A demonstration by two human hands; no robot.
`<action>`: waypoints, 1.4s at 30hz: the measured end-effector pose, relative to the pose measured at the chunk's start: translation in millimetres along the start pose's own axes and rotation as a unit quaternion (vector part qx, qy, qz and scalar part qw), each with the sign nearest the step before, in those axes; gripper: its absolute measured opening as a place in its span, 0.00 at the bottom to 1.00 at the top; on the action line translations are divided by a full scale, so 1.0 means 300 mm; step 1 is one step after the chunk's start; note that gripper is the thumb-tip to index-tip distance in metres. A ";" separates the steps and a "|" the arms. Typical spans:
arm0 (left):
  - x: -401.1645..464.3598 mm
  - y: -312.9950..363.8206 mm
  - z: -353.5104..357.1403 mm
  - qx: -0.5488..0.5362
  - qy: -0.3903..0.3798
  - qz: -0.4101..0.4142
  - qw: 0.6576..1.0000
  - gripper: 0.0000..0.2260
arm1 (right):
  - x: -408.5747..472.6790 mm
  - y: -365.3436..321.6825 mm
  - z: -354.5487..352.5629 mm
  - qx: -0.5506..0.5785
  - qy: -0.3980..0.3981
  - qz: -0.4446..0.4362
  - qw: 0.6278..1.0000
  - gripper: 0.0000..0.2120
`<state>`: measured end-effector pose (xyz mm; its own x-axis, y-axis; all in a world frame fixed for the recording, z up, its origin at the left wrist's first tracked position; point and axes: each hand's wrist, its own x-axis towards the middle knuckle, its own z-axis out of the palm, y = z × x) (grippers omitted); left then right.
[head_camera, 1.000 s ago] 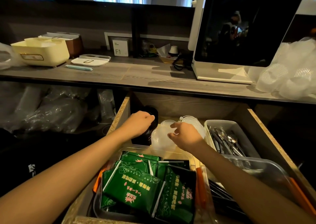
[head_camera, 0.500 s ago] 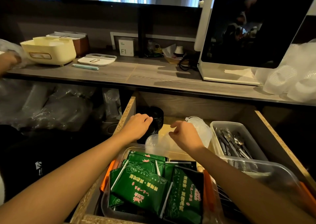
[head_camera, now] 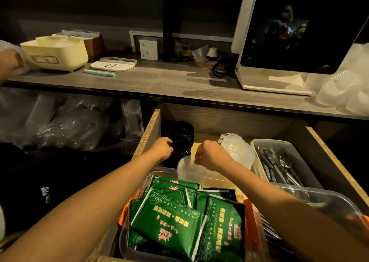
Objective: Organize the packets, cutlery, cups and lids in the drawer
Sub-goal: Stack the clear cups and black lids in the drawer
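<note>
At the back left of the open drawer (head_camera: 329,157), a stack of black lids (head_camera: 182,135) is gripped at its near edge by the left hand (head_camera: 161,149), whose fingers are curled onto it. Just beside it, a clear cup (head_camera: 187,168) lying on its side is met by the right hand (head_camera: 209,155); the fingers are curled down over the rim, but whether the cup is actually pinched cannot be told. The step in hand is judged to be the tidying of cups and lids in the rear section; next, the cup would need to be stood or nested near the clear lids (head_camera: 237,151). One black stack and one clear stack are counted, and one loose cup. One grey tray of cutlery (head_camera: 277,165) is seen at the right, its pieces too tangled to count. At least four green packets (head_camera: 169,223) are held in one clear tub (head_camera: 339,203) in front.
</note>
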<state>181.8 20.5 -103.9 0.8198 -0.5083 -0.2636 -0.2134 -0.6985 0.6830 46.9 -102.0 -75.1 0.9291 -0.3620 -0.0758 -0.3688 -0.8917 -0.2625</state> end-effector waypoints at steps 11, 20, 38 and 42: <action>-0.050 0.025 -0.030 0.004 0.024 -0.008 1.000 0.14 | 0.002 -0.014 -0.042 0.107 0.034 0.054 0.992 0.12; -0.062 0.011 -0.027 -0.261 -0.050 -0.116 0.957 0.25 | 0.144 -0.070 0.021 0.113 -0.006 0.080 0.990 0.08; -0.099 0.042 -0.052 -0.114 -0.020 -0.075 0.990 0.29 | 0.202 -0.137 0.028 0.123 -0.178 -0.049 0.975 0.19; -0.112 0.075 -0.088 -0.093 -0.005 -0.053 0.994 0.30 | 0.188 -0.150 0.024 0.183 -0.224 -0.075 0.954 0.19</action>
<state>163.6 35.2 -61.7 0.8264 -0.4435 -0.3470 -0.0234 -0.6428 0.7657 116.2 -80.4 -74.6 0.9191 -0.0124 -0.3938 -0.2731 -0.7405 -0.6141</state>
